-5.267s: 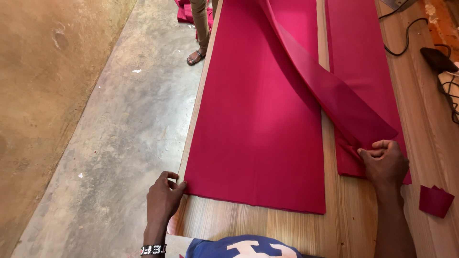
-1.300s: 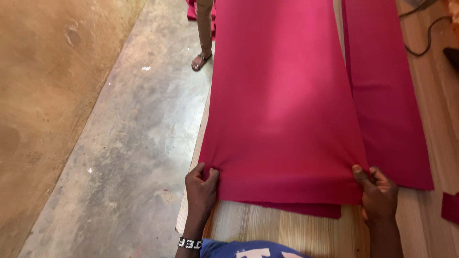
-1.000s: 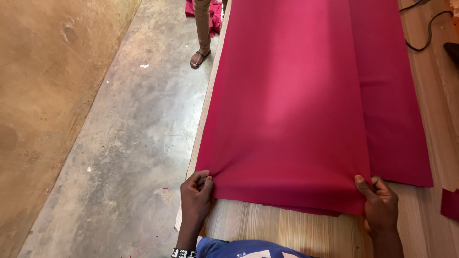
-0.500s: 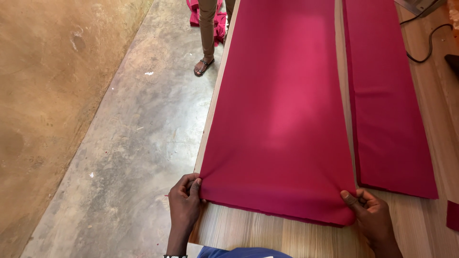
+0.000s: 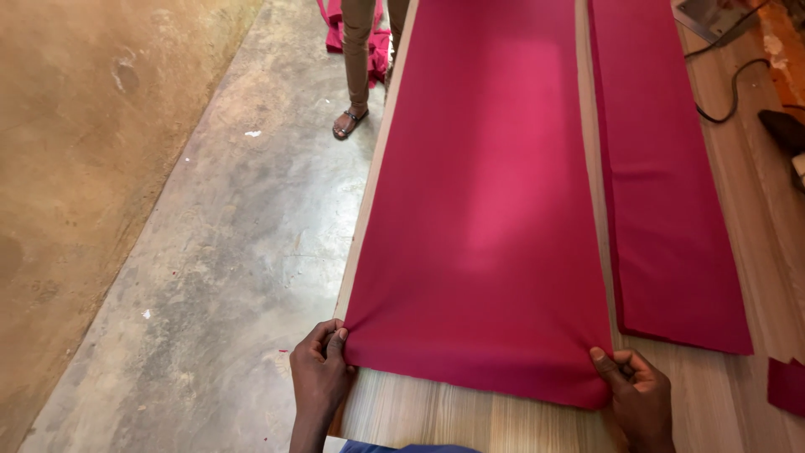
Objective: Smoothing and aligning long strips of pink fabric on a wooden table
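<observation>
A long magenta fabric panel [image 5: 486, 210] lies flat along a wooden table [image 5: 436, 415], running away from me. My left hand [image 5: 319, 377] pinches its near left corner at the table's left edge. My right hand [image 5: 637, 394] pinches its near right corner. The near hem sits straight between both hands. A second, narrower magenta strip [image 5: 671, 201] lies parallel on the right, apart from the panel by a thin gap of bare wood.
Another person's legs [image 5: 356, 67] in sandals stand on the concrete floor [image 5: 218, 252] by the table's far left edge, with red cloth behind them. A black cable [image 5: 738, 84] and a fabric scrap [image 5: 786, 386] lie on the table's right side.
The wide panel, earlier lifted and overlapping the right strip, has been pulled left and laid flat. Both hands stayed on its near corners.
</observation>
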